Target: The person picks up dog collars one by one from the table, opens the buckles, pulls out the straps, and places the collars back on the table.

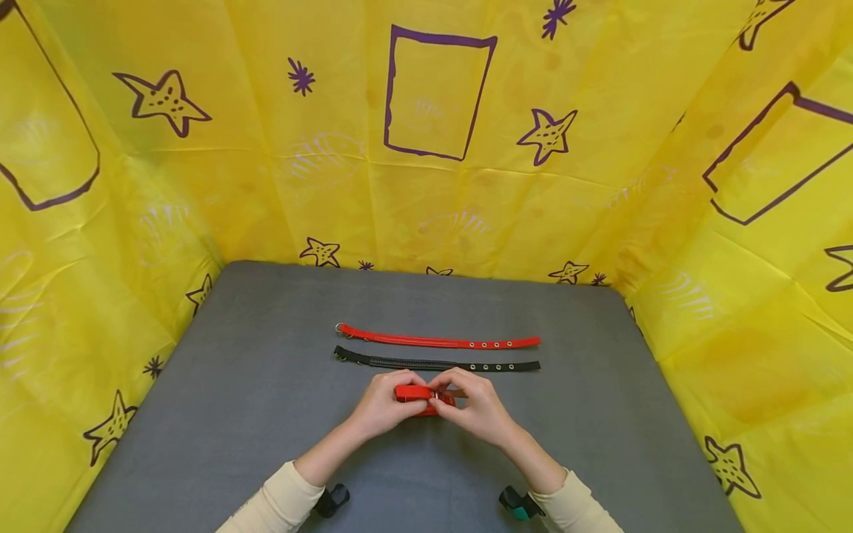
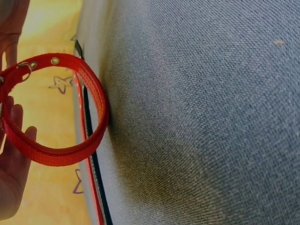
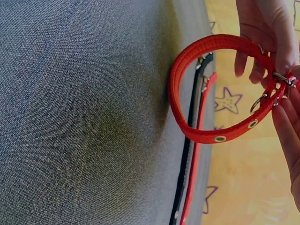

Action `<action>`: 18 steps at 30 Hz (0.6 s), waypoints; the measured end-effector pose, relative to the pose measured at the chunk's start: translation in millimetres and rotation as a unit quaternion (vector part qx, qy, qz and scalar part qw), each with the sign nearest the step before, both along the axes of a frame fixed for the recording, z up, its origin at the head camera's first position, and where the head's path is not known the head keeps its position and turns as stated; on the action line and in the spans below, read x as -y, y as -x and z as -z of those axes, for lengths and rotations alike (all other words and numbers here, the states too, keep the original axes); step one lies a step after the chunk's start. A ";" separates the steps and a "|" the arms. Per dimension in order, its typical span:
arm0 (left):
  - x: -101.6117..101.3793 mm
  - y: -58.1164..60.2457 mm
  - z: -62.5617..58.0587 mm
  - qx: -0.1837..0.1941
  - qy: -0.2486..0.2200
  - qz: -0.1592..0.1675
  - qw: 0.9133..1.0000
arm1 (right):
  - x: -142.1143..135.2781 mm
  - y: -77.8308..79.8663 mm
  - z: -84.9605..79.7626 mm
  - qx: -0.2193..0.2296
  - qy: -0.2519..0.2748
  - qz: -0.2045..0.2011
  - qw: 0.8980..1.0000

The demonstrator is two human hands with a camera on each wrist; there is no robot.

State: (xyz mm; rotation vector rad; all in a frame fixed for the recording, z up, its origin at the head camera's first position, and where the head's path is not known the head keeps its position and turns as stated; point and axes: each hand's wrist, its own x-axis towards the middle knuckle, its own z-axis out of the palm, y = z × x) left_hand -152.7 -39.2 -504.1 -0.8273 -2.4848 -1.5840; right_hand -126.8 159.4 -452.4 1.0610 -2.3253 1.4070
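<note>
A red collar with metal eyelets, a D-ring and a metal buckle is bent into a closed loop, standing over the table. My left hand holds it on the left, fingers behind and thumb in front. On the other side, my right hand pinches the strap right at the buckle. Both hands meet there, and fingers partly hide the fastening. The lower curve of the loop comes close to the grey cloth in the left wrist view.
Beyond my hands a black collar lies straight on the grey table, with a second red collar stretched out parallel behind it. Yellow drapes with purple drawings stand around the back and sides.
</note>
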 end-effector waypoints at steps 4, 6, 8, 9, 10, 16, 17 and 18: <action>0.1 -1.4 -0.7 0.008 0.000 -0.001 1.000 | -0.1 1.4 5.9 -0.004 0.004 0.000 1.000; 0.4 -1.9 -0.5 0.014 -0.002 -0.001 1.000 | -0.9 3.5 13.4 -0.003 0.008 0.000 1.000; 0.7 -2.2 -0.8 0.019 -0.003 -0.001 1.000 | -2.6 6.7 22.7 0.000 0.008 0.003 1.000; 0.8 -2.1 -0.8 0.020 -0.004 0.000 1.000 | -3.7 8.5 27.6 -0.001 0.007 0.004 1.000; 0.9 -1.7 -0.4 0.021 -0.005 0.000 1.000 | -4.6 10.2 31.5 0.000 0.005 0.005 1.000; 1.1 0.2 -1.0 0.020 -0.006 0.002 1.000 | -8.8 16.5 42.1 0.009 0.002 0.004 1.000; 1.2 0.3 -1.5 0.021 -0.005 0.003 1.000 | -9.2 17.0 42.5 0.010 0.002 0.004 1.000; 1.1 0.6 -1.5 0.022 -0.005 0.004 1.000 | -9.3 17.5 42.7 0.009 0.001 0.004 1.000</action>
